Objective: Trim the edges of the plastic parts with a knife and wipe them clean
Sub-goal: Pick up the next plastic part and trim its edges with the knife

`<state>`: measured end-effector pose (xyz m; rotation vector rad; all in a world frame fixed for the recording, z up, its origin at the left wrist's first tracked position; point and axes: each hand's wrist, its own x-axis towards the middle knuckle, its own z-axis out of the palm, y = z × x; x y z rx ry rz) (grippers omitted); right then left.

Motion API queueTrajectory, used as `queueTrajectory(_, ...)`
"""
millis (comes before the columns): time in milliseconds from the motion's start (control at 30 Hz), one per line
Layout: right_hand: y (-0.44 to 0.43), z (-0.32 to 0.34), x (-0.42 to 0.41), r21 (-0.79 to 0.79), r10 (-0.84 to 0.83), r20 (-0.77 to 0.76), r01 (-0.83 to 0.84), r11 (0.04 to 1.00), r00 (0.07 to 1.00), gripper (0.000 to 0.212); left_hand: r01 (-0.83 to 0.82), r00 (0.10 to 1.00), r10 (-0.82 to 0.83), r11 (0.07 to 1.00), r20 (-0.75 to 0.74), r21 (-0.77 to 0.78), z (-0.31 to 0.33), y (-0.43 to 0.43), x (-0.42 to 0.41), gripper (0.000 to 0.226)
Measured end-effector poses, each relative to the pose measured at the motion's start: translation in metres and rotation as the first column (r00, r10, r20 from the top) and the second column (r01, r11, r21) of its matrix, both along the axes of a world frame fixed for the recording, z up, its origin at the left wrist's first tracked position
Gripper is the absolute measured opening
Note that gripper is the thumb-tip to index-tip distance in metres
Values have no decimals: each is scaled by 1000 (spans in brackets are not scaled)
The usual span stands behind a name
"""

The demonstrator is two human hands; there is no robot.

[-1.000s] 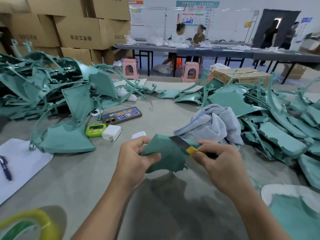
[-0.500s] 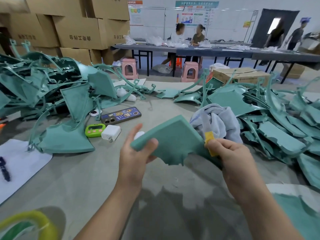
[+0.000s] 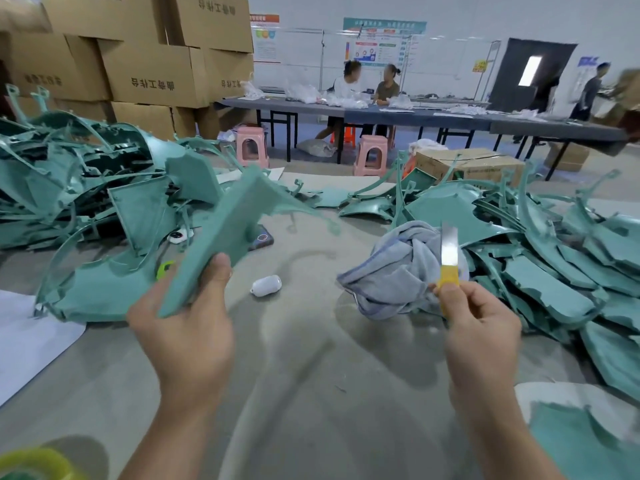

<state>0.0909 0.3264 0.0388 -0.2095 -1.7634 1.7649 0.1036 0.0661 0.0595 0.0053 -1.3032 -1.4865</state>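
My left hand (image 3: pixel 187 327) grips a teal plastic part (image 3: pixel 228 233) by its near end and holds it up, tilted away over the table. My right hand (image 3: pixel 481 327) holds a knife (image 3: pixel 449 261) with a yellow handle, its bare blade pointing straight up. Hand and knife are apart from the part, with a wide gap between them. A crumpled grey cloth (image 3: pixel 394 275) lies on the table just behind the knife.
Heaps of teal plastic parts lie at the left (image 3: pixel 79 202) and right (image 3: pixel 554 271) of the grey table (image 3: pixel 311 375). A small white object (image 3: pixel 266 285), a phone (image 3: pixel 261 239) and white paper (image 3: pixel 27 337) lie near the left pile. Cardboard boxes (image 3: pixel 149 67), pink stools and seated people are behind.
The knife has come off the part's edge and my right hand has moved right. My left hand has lifted the part up and to the left, turning it.
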Motion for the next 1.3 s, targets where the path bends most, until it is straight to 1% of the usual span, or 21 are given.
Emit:
queueTrajectory(67, -4, -2, -1, -10, 52, 22, -52, 999, 998, 24, -80, 997, 75, 957, -31, -279, -13, 6, -2, 35)
queueTrajectory(133, -11, 0, 3, -9, 137, 7, -137, 991, 991, 28, -88, 994, 109, 769, -6, -633, -31, 13, -7, 55)
queueTrajectory(200, -20, 4, 11, 29, 256, -31, -255, 966, 966, 30, -26, 985, 152, 603, 83, -797, -42, 23, -10, 62)
queueTrajectory(300, -29, 9, 23, 193, 444, -19, -433, 881, 896, 29, 85, 973, 127, 579, 193, -811, -44, 36, -9, 62)
queueTrajectory(400, -35, 11, 32, 362, 577, 80, -563, 743, 813, 24, 88, 972, 124, 591, 198, -802, -45, 39, -7, 55)
queueTrajectory(467, -37, 7, 32, 470, 496, 130, -494, 732, 859, 27, 80, 974, 123, 603, 192, -793, -46, 37, -4, 54)
queueTrajectory(533, -35, 3, 25, 498, 235, 123, -265, 826, 964, 36, 74, 974, 128, 607, 189, -792, -47, 34, -3, 55)
queueTrajectory(600, -26, 6, 19, 450, 32, 78, -64, 891, 996, 39, 74, 973, 131, 606, 191, -792, -46, 32, -3, 58)
queueTrajectory(633, -22, 6, 19, 434, 48, 32, -57, 899, 998, 39, 72, 973, 133, 604, 189, -794, -45, 31, -4, 58)
queueTrajectory(700, -23, 6, 25, 485, 240, -26, -197, 852, 970, 31, 60, 974, 140, 596, 177, -801, -44, 33, -4, 57)
queueTrajectory(767, -32, 2, 31, 575, 370, 68, -340, 745, 927, 24, 55, 975, 143, 587, 171, -807, -44, 35, -3, 55)
queueTrajectory(800, -34, -2, 29, 588, 321, 105, -319, 744, 941, 23, 60, 974, 145, 583, 176, -810, -43, 36, -2, 55)
queueTrajectory(900, -28, 0, 17, 505, -9, 104, -45, 862, 994, 30, 89, 969, 142, 572, 205, -815, -40, 34, 0, 60)
queueTrajectory(933, -26, 2, 18, 463, -23, 77, -15, 886, 997, 32, 102, 967, 135, 571, 216, -815, -40, 34, 1, 61)
queueTrajectory(1000, -29, 5, 27, 395, 178, 0, -163, 904, 984, 33, 125, 964, 126, 564, 235, -816, -38, 35, 2, 65)
queueTrajectory(1033, -34, 6, 34, 397, 323, -17, -290, 871, 946, 30, 128, 964, 123, 564, 237, -816, -38, 36, 2, 65)
queueTrajectory(1100, -44, 5, 46, 461, 540, 56, -502, 732, 840, 24, 135, 965, 105, 585, 239, -800, -37, 38, 2, 58)
queueTrajectory(1133, -47, 3, 47, 503, 572, 112, -543, 673, 813, 23, 139, 966, 96, 596, 242, -791, -36, 37, 2, 55)
queueTrajectory(1167, -48, 1, 45, 541, 548, 151, -533, 650, 822, 23, 143, 966, 90, 600, 244, -787, -36, 36, 2, 55)
queueTrajectory(1200, -47, -2, 40, 556, 480, 170, -486, 674, 861, 24, 146, 965, 89, 597, 247, -789, -36, 35, 2, 56)
queueTrajectory(1300, -38, -3, 29, 483, 155, 129, -199, 853, 979, 29, 138, 964, 103, 602, 247, -787, -38, 29, 0, 64)
